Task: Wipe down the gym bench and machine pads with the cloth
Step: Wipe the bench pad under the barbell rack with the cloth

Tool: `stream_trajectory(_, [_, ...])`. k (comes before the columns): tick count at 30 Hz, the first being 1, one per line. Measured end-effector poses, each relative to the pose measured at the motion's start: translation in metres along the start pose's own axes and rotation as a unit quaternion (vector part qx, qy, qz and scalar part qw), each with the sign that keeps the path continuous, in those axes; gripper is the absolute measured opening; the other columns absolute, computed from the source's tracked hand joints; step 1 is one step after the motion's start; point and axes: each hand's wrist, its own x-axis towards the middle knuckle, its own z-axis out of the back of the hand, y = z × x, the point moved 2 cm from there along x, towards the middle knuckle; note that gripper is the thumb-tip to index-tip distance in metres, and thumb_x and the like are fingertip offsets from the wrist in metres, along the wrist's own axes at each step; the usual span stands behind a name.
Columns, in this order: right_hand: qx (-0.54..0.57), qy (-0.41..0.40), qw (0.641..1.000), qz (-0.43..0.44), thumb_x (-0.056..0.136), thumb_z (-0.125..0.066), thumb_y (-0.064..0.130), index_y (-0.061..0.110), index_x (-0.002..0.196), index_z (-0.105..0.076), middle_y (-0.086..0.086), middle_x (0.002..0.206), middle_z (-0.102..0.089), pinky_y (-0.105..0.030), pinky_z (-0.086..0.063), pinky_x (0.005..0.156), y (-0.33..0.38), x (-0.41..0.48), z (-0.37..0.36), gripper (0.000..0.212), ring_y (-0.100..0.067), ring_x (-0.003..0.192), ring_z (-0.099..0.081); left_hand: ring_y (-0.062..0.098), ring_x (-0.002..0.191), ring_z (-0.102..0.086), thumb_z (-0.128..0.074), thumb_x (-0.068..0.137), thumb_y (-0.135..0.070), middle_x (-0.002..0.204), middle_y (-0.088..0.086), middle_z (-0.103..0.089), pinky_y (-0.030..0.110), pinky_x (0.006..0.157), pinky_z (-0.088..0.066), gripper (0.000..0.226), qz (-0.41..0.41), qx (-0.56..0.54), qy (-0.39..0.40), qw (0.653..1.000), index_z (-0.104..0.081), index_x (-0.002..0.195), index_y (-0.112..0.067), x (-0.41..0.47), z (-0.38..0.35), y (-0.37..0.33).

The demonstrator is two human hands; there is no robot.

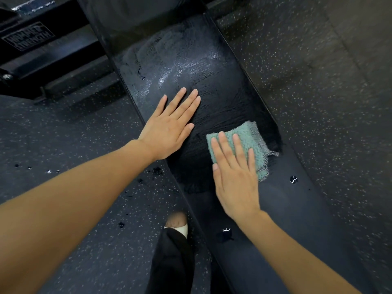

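Observation:
A long black padded gym bench (214,66) runs from the top centre down to the lower right. Its upper part glistens with wet streaks; the middle looks dark and damp. A folded teal cloth (247,139) lies flat on the pad near its right edge. My right hand (235,177) presses on the cloth with straight fingers, covering its near half. My left hand (169,126) rests flat on the pad, fingers straight and spread, just left of the cloth and apart from it.
Speckled dark rubber floor (318,92) surrounds the bench. A black machine frame with a label plate (29,37) stands at the upper left. My foot in a light shoe (177,224) and a dark trouser leg are on the floor left of the bench. Small droplets (293,179) dot the pad.

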Motion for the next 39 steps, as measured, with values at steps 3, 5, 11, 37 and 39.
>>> stream_trajectory(3, [-0.011,0.025,0.998,0.051,0.101,-0.027,0.029,0.023,0.157,-0.023,0.005,0.164,-0.018,-0.05,-0.016,0.121,0.018,-0.016,-0.007,0.056,-0.023,0.152,-0.015,0.022,0.153,0.0,-0.012,0.102,-0.04,0.166,-0.001,-0.003,0.047,0.122,-0.003,0.061,0.004,0.004,-0.001,1.0,-0.009,0.158,-0.015,-0.002,-0.002,-0.005])
stream_trajectory(5, [-0.01,0.032,0.997,0.07,0.101,-0.028,0.029,0.023,0.157,-0.023,0.007,0.164,-0.018,-0.049,-0.016,0.12,0.025,-0.025,-0.011,0.056,-0.022,0.152,-0.015,0.022,0.153,0.001,-0.012,0.103,-0.04,0.166,-0.001,-0.003,0.046,0.122,-0.002,0.061,0.005,0.004,0.0,1.0,-0.008,0.158,-0.015,-0.004,-0.003,-0.009])
stream_trajectory(11, [-0.017,0.033,0.995,0.095,0.1,-0.032,0.029,0.023,0.155,-0.03,0.007,0.162,-0.025,-0.047,-0.021,0.116,0.024,-0.065,-0.015,0.055,-0.02,0.15,-0.023,0.021,0.153,0.0,-0.013,0.103,-0.039,0.166,-0.002,-0.003,0.045,0.122,-0.002,0.06,-0.006,0.002,0.003,1.0,-0.008,0.159,-0.016,-0.013,-0.006,-0.018])
stream_trajectory(37, [-0.039,0.063,0.986,0.148,0.098,-0.033,0.029,0.023,0.154,-0.032,0.008,0.162,-0.025,-0.046,-0.019,0.117,0.02,-0.091,-0.015,0.056,-0.018,0.149,-0.025,0.019,0.153,0.003,-0.01,0.102,-0.039,0.166,-0.004,-0.002,0.042,0.122,0.001,0.061,-0.009,-0.003,0.015,1.0,-0.007,0.159,-0.018,-0.017,-0.006,-0.024])
stream_trajectory(39, [-0.033,0.063,0.988,0.14,0.098,-0.034,0.029,0.024,0.154,-0.032,0.009,0.162,-0.026,-0.046,-0.019,0.117,0.023,-0.086,-0.016,0.057,-0.018,0.149,-0.025,0.02,0.153,0.002,-0.01,0.102,-0.039,0.166,-0.004,-0.002,0.043,0.122,0.0,0.061,-0.006,-0.003,0.013,1.0,-0.007,0.159,-0.017,-0.018,-0.007,-0.026])
